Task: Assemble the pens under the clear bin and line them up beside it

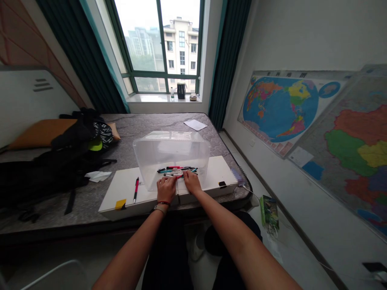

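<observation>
Both hands meet at the near side of a clear plastic box, over white cartons. My left hand is closed, its fingertips pinching a red pen. From the other side, the curled fingers of my right hand close on the same pen, partly covering it. Just beyond the fingers lies a loose group of several pens, mostly black, with red and teal parts; clear plastic blurs their exact position. Left of the box, a separate red and black pen rests on the left white carton.
The cartons sit on a grey mattress. Dark bags and clothing are heaped left, near a crumpled tissue. A white paper sheet lies behind the box. Right of the mattress, a green printed bag stands on the floor.
</observation>
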`<state>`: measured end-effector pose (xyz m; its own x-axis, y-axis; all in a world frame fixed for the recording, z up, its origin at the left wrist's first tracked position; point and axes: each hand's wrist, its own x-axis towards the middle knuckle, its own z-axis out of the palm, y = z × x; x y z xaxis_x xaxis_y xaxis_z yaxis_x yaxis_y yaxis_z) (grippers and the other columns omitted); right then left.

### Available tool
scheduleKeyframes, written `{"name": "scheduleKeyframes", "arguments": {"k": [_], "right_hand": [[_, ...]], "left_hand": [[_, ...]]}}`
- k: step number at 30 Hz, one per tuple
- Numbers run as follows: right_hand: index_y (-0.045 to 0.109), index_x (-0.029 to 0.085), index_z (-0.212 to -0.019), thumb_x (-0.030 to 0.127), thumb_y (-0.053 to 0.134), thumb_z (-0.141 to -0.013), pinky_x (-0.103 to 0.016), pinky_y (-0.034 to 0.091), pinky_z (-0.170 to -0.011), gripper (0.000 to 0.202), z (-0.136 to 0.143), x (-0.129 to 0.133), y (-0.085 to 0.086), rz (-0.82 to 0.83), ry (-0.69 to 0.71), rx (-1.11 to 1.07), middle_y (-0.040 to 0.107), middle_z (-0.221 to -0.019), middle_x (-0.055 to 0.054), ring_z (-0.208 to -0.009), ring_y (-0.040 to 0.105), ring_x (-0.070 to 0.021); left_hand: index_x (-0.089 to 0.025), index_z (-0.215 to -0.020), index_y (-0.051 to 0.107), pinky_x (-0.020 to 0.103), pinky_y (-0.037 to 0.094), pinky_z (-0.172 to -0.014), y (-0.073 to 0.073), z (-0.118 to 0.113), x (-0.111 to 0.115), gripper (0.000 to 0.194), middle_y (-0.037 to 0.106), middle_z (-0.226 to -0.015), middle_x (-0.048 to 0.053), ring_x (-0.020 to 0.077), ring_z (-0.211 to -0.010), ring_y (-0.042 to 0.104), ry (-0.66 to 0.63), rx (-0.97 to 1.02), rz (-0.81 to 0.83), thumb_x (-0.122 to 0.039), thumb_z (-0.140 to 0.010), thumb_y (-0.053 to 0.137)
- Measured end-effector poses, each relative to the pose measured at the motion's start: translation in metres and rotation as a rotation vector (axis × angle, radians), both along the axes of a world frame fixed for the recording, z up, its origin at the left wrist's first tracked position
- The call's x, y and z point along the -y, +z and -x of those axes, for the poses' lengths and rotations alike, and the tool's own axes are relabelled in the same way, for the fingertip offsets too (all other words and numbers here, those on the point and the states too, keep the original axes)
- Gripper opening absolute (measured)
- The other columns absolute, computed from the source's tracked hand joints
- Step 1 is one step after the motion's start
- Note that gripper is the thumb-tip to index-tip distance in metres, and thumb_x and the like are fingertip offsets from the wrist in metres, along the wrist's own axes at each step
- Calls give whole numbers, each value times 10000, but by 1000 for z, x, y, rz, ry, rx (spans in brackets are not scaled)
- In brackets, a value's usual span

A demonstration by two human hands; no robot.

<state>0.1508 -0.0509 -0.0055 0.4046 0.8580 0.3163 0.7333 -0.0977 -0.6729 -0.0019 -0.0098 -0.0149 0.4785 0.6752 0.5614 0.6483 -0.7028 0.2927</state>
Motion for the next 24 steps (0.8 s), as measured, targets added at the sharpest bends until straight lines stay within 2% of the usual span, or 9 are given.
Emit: {"name": "scheduleKeyframes", "arguments": {"k": [6,11,16,18,20,24], "right_hand": [[602,210,-785,358,390,-981,-243,362,-683,325,-7,-3,2,46,33,-116,655,-716,-18,-705,589,-163],[605,210,-796,416,351,-981,-240,393,-669,376,-9,-2,3,15,-17,-204,663,-691,-14,-677,603,-158],[608,200,-801,492,317,-970,-227,421,-576,446,-11,-2,0,9,-18,-374,645,-646,-6,-539,580,-134],[609,200,-822,524,292,-966,-224,414,-530,476,-11,-3,-1,12,-18,-430,653,-662,-6,-498,565,-127],[605,202,-819,549,277,-962,-222,412,-530,499,-11,-2,-1,4,-23,-426,657,-668,-6,-504,568,-126],[609,202,-777,563,317,-953,-216,420,-607,496,-11,1,3,-3,32,-321,660,-670,-12,-608,607,-135]], "left_hand": [[-254,-1145,652,432,281,-928,4,0,2,313,695,-1012,101,270,-992,525,-1,23,-1,-337,-938,433],[-258,-1133,668,429,298,-912,7,-1,4,324,681,-1034,105,270,-979,536,14,44,18,-384,-928,452],[-260,-1017,712,434,327,-906,9,1,-4,268,705,-986,91,278,-984,558,6,140,104,-391,-896,512],[-252,-982,709,425,359,-897,13,0,-10,256,714,-966,85,272,-966,585,15,248,205,-406,-878,535],[-240,-981,684,393,412,-858,17,-5,-18,263,722,-936,73,249,-914,622,18,431,372,-429,-867,539],[-190,-951,591,321,491,-720,24,-23,-29,310,729,-917,86,193,-781,663,21,949,809,-473,-827,570]]}}
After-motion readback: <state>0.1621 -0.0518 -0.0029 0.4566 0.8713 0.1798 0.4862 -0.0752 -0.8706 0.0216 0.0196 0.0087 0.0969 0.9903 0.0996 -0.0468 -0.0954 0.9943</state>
